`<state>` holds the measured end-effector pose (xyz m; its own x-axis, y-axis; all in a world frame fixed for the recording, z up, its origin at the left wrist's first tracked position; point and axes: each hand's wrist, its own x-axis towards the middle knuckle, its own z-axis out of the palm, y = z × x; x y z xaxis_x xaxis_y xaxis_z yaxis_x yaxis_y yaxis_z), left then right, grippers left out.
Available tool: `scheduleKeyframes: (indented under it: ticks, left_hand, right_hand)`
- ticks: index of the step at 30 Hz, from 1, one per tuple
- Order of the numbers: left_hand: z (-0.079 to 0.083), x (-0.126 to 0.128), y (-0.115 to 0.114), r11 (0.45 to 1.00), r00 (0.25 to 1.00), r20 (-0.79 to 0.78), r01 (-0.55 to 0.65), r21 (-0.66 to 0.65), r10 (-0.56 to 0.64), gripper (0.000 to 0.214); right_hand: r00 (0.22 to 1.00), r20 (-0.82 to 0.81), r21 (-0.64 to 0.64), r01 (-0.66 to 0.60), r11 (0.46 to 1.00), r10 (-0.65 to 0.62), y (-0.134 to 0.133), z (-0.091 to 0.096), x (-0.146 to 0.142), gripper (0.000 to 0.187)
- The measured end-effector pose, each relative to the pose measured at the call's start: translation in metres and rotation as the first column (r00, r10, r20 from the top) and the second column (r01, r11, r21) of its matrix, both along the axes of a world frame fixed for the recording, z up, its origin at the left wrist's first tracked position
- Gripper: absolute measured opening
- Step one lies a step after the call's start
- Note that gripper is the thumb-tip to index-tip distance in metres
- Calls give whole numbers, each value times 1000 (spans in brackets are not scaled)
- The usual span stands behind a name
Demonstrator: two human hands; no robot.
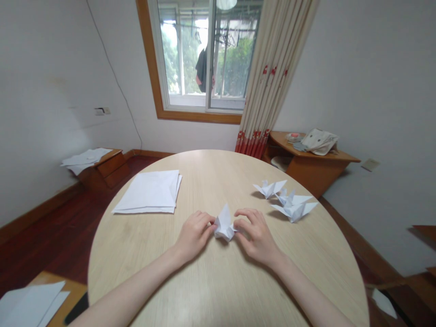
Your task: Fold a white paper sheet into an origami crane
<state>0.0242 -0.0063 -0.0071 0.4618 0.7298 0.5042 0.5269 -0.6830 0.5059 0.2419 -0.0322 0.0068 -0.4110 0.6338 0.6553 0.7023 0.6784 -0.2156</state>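
A white folded paper crane [224, 225] stands near the middle of the round table [218, 281], between my two hands. My left hand [195, 235] pinches its left side with thumb and fingertips. From the other side, my right hand [255, 234] pinches the small point at the crane's right with thumb and index finger; the other fingers curl above. One wing of the crane rises upright. To the right of my right hand sit finished-looking paper cranes, one nearer [293, 210] and one farther [269, 188], close together with wings spread.
A stack of white paper sheets [150, 193] lies at the table's left. Beyond the table are a wooden corner desk [316, 159] with a cloth bag [320, 141], a low cabinet [111, 168] with papers, and a curtain [272, 77] beside the window.
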Motion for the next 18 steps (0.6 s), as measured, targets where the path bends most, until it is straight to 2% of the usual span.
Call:
scheduleKeyframes:
  ticks: [6, 9, 13, 18]
  left_hand:
    - [1, 0, 0, 1000, 1000, -13, -4, 0, 4, 11]
    - [1, 1, -1, 1000, 1000, -10, 2, -5, -3, 11]
    - [1, 0, 0, 1000, 1000, 11, 24, 9, -24, 12]
    - [1, 0, -2, 999, 999, 20, 33, 4, -34, 14]
  right_hand:
    - [998, 15, -99, -59, 993, 61, -3, 8, -1, 17]
    - [995, -8, -125, -104, 987, 103, -3, 11, -2, 13]
    - [996, -46, -117, -87, 989, 83, -3, 9, -4, 5]
    - [990, -103, -76, -104, 992, 96, -2, 3, -6, 8]
